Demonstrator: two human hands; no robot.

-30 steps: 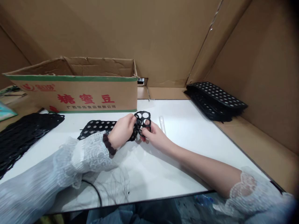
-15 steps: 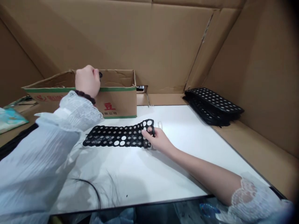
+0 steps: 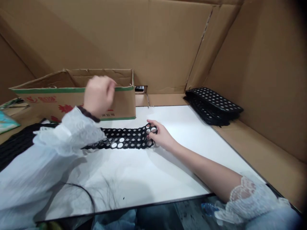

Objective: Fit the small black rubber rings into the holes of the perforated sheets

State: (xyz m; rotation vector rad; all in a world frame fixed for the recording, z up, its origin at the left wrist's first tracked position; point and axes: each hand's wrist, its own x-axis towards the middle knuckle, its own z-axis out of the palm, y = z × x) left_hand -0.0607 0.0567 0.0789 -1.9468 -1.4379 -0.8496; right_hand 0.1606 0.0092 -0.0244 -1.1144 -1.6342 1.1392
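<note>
A black strip with rows of round holes (image 3: 130,139) lies across the white tabletop, its right end bent up. My right hand (image 3: 161,136) pinches that raised end between thumb and fingers. My left hand (image 3: 99,95), smeared by motion, is raised in front of the cardboard box (image 3: 124,103) with its fingers curled in; what they hold, if anything, is hidden. The left sleeve covers the strip's left end. Some holes in the strip look bright white, the others greyer.
A folded stack of black dotted material (image 3: 213,103) rests at the right by the cardboard wall (image 3: 268,80). More black material (image 3: 21,140) lies at the left, near a teal-and-white packet (image 3: 7,123). Loose hairs cross the tabletop (image 3: 168,179) in front.
My left hand has moved from the box's rim rightward and lower; a small black thing seen at its fingers no longer shows. My right hand keeps the strip's end, with fingers shifted. The view has shifted slightly.
</note>
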